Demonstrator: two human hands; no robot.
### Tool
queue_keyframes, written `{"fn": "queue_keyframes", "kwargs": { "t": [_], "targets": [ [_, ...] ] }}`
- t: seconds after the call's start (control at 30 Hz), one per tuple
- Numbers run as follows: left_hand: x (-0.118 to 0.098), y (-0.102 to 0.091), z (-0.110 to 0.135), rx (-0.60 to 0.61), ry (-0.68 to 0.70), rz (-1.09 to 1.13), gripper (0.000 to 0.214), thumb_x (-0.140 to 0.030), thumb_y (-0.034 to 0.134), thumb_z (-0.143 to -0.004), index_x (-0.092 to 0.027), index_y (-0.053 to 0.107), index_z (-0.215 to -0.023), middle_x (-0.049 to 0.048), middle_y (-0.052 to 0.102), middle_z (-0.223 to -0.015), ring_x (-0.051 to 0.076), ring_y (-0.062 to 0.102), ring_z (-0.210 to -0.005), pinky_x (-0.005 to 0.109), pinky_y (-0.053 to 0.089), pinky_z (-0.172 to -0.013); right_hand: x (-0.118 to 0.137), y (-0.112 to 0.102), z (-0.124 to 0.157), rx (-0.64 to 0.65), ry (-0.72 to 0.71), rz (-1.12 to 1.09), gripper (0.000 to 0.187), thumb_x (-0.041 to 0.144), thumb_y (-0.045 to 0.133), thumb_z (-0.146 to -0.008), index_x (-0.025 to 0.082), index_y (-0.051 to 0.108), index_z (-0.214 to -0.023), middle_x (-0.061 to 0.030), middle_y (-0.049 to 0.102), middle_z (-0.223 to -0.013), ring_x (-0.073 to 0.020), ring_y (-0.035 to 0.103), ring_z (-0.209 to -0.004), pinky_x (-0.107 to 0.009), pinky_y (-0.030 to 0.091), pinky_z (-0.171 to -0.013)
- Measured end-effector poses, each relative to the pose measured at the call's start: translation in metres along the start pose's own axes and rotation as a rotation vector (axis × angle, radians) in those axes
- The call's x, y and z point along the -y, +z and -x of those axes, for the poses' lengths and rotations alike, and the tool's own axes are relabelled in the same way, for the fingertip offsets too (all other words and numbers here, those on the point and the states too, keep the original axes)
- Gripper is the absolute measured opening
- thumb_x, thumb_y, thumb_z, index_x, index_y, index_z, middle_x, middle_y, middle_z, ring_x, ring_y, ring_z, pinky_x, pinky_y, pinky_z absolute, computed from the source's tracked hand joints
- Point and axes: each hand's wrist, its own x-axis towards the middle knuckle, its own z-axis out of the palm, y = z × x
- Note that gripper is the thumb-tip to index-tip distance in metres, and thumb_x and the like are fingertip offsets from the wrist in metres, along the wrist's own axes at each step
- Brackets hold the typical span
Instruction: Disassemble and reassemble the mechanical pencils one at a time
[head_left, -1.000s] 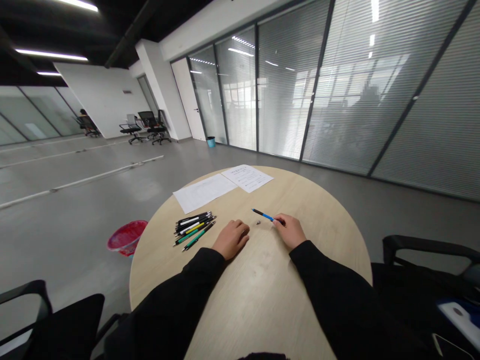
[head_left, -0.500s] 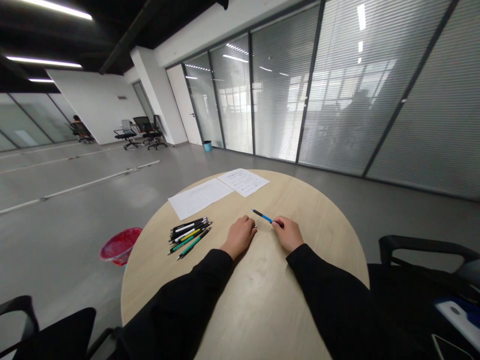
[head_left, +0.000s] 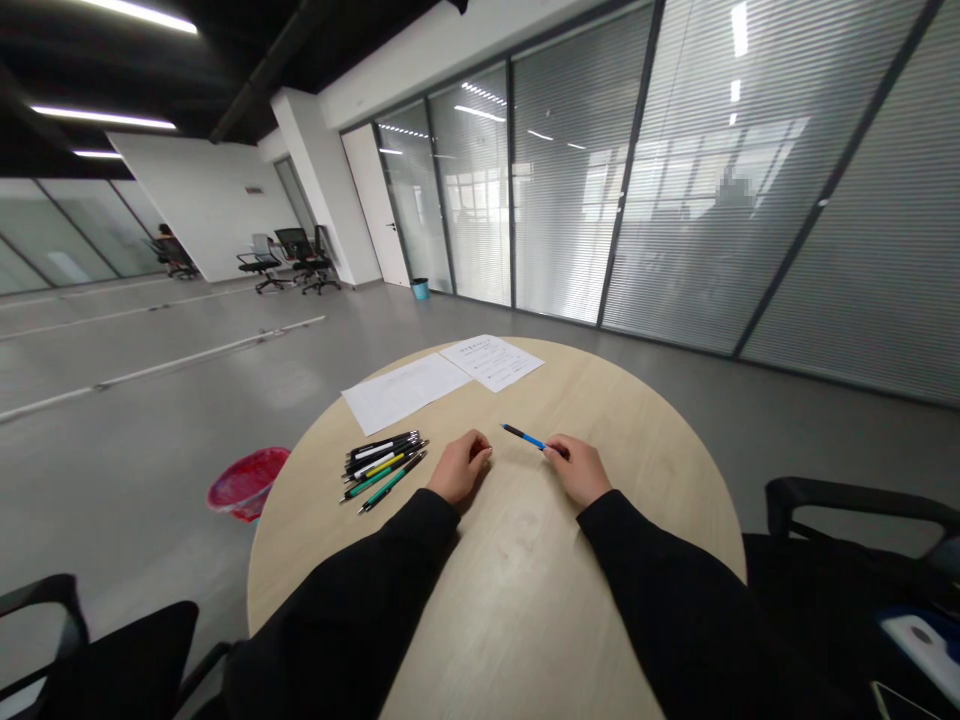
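Note:
A blue pen [head_left: 529, 439] with a black grip sticks out to the left from my right hand [head_left: 581, 472], which is closed on its rear end. My left hand [head_left: 460, 467] rests on the round wooden table [head_left: 517, 580], a short way left of the pen's tip. Its thumb and fingers are pinched together, and a small bit of something shows at the fingertips, too small to name. Left of that hand lies a bunch of pens [head_left: 385, 468], mostly black, with some green and yellow on them. They point roughly the same way.
Two white sheets of paper, one printed [head_left: 495, 362] and one fainter [head_left: 405, 392], lie at the table's far side. A red-lined bin [head_left: 247, 482] stands on the floor to the left. Black chairs flank the table, and a phone [head_left: 919, 640] rests on the right chair.
My left hand has shifted left, away from the blue pen, and turned so its thumb shows against the fingers. My right hand still holds the pen in much the same place.

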Motion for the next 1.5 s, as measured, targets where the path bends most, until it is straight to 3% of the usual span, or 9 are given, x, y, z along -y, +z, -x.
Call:
{"fn": "queue_keyframes", "kwargs": {
  "t": [0.13,0.3,0.47,0.83,1.23,1.5],
  "targets": [
    [0.015,-0.008,0.001,-0.046,-0.071,0.237,0.015,-0.031,0.063,-0.080,-0.017,0.059,-0.082,-0.0002,0.061,-0.072,0.014,0.054,-0.065,0.026,0.041,-0.063,0.001,0.003,0.001,0.074,-0.058,-0.014,0.017,0.028,0.056,-0.084,0.019,0.070,-0.080,-0.0016,0.068,-0.075,-0.0167,0.059,-0.071,-0.025,0.039,-0.065],
    [0.022,-0.005,-0.001,-0.042,-0.148,0.608,0.029,-0.037,0.073,-0.072,-0.015,0.059,-0.082,-0.0009,0.059,-0.070,0.011,0.053,-0.060,0.024,0.040,-0.060,0.004,0.003,0.002,0.109,-0.088,-0.002,0.017,0.027,0.056,-0.084,0.020,0.071,-0.080,-0.0008,0.066,-0.072,-0.0161,0.057,-0.068,-0.025,0.038,-0.062],
    [0.017,-0.004,-0.001,-0.043,-0.196,0.720,0.034,-0.040,0.076,-0.068,-0.013,0.062,-0.084,-0.0003,0.061,-0.069,0.010,0.051,-0.058,0.023,0.037,-0.057,0.005,0.002,0.002,0.126,-0.088,0.026,0.016,0.027,0.057,-0.084,0.020,0.071,-0.081,-0.0014,0.068,-0.074,-0.0167,0.058,-0.069,-0.026,0.040,-0.064],
    [0.015,-0.004,0.000,0.002,-0.179,0.709,0.029,-0.037,0.075,-0.071,-0.013,0.065,-0.083,-0.0015,0.060,-0.066,0.009,0.048,-0.057,0.022,0.036,-0.056,0.005,0.003,0.003,0.151,-0.122,0.065,0.015,0.025,0.059,-0.085,0.019,0.073,-0.085,-0.0028,0.070,-0.079,-0.0169,0.059,-0.072,-0.026,0.041,-0.067],
    [0.001,-0.010,0.005,0.018,-0.198,0.454,0.043,-0.057,0.058,-0.080,-0.015,0.060,-0.071,-0.0025,0.052,-0.056,0.009,0.040,-0.051,0.022,0.030,-0.050,0.010,0.002,0.003,0.150,-0.151,0.077,0.013,0.023,0.059,-0.086,0.020,0.072,-0.086,-0.0033,0.070,-0.083,-0.0181,0.061,-0.077,-0.027,0.042,-0.071],
    [-0.011,-0.014,0.010,0.004,-0.179,0.276,0.043,-0.055,0.050,-0.084,-0.017,0.057,-0.065,-0.0041,0.045,-0.052,0.011,0.038,-0.051,0.024,0.029,-0.051,0.014,0.001,0.004,0.156,-0.181,0.099,0.013,0.022,0.059,-0.087,0.020,0.071,-0.086,-0.0038,0.070,-0.083,-0.0182,0.060,-0.078,-0.028,0.042,-0.072]
  ]
}}
